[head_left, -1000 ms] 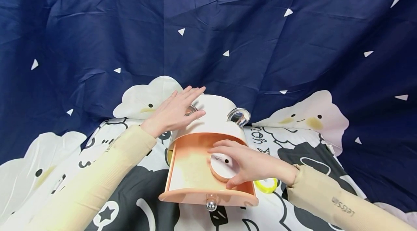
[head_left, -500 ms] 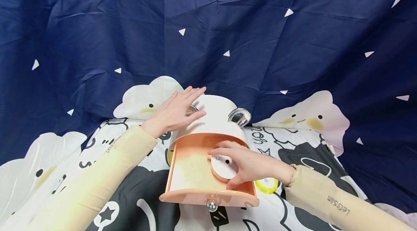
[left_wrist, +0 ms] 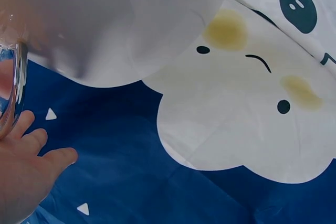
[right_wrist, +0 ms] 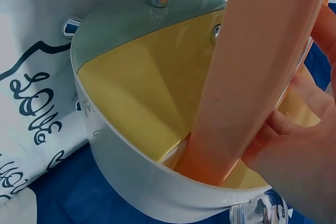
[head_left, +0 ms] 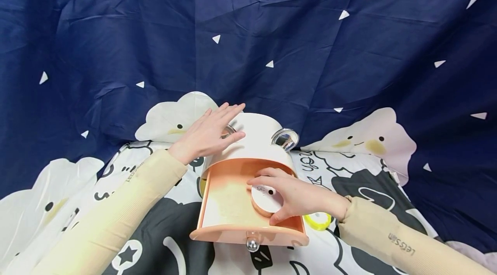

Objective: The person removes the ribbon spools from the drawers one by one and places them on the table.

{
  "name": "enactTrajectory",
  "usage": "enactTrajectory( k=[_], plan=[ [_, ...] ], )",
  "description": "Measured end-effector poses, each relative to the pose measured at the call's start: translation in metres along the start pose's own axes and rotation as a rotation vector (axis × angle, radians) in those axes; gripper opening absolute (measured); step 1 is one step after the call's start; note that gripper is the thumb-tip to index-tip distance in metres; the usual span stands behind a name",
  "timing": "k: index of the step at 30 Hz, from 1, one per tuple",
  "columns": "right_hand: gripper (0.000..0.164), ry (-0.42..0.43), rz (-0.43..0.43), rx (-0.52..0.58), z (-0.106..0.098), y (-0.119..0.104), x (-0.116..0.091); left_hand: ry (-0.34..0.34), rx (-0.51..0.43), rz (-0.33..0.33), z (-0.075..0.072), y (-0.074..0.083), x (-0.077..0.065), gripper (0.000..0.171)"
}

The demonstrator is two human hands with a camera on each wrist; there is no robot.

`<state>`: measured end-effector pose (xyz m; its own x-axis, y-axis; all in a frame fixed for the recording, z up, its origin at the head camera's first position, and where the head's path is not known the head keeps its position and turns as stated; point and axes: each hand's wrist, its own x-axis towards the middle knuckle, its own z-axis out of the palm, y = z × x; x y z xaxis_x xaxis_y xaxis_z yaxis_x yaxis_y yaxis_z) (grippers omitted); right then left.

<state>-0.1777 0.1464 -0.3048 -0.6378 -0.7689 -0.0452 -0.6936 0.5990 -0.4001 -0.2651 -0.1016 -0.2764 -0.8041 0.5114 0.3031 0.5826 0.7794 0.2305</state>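
Note:
A rounded white box (head_left: 254,137) with chrome rings stands on the bedding, its peach drawer (head_left: 229,206) pulled out toward me. My left hand (head_left: 207,132) lies on the box's top left with straight fingers, partly covering one chrome ring (left_wrist: 20,85). Inside the drawer's right half is a flat round disc (head_left: 264,199) with a white top, small print, a black dot and a peach side. My right hand (head_left: 297,193) grips the disc, fingers at its far edge and thumb at its near edge. In the right wrist view, the drawer's side wall (right_wrist: 257,77) hides the disc.
A yellow ring with a white middle (head_left: 318,221) lies on the patterned bedding (head_left: 233,262) right of the drawer. Below the peach drawer are a yellow drawer (right_wrist: 147,72) and a green one (right_wrist: 126,30). A dark blue curtain (head_left: 248,29) hangs behind.
Almost nothing differs. The right forearm and sleeve have shifted very slightly to the left; both hands, the disc and the drawer stay in place.

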Motion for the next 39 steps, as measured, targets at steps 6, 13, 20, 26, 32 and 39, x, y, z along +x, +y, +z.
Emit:
enactTrajectory(
  k=[6, 13, 20, 26, 32, 39],
  plan=[
    [0.073, 0.012, -0.013, -0.004, 0.001, 0.001, 0.0, 0.0, -0.002, -0.005, -0.001, 0.001, 0.0, 0.07],
    [0.073, 0.03, -0.015, 0.008, -0.002, 0.0, 0.0, 0.003, -0.006, -0.003, -0.001, 0.001, 0.0, 0.07],
    [0.074, 0.064, -0.055, -0.005, -0.008, -0.003, -0.002, 0.006, -0.003, 0.004, -0.001, 0.001, 0.0, 0.07],
    [0.073, 0.038, -0.037, 0.055, -0.014, -0.005, -0.005, 0.005, -0.007, 0.001, -0.001, 0.001, -0.001, 0.07],
    [0.073, 0.034, -0.029, 0.079, -0.019, -0.008, -0.01, 0.003, -0.008, -0.004, -0.002, 0.001, -0.001, 0.07],
    [0.076, 0.035, -0.03, 0.076, -0.026, -0.011, -0.019, 0.0, -0.01, -0.004, -0.001, 0.001, 0.0, 0.069]
  ],
)
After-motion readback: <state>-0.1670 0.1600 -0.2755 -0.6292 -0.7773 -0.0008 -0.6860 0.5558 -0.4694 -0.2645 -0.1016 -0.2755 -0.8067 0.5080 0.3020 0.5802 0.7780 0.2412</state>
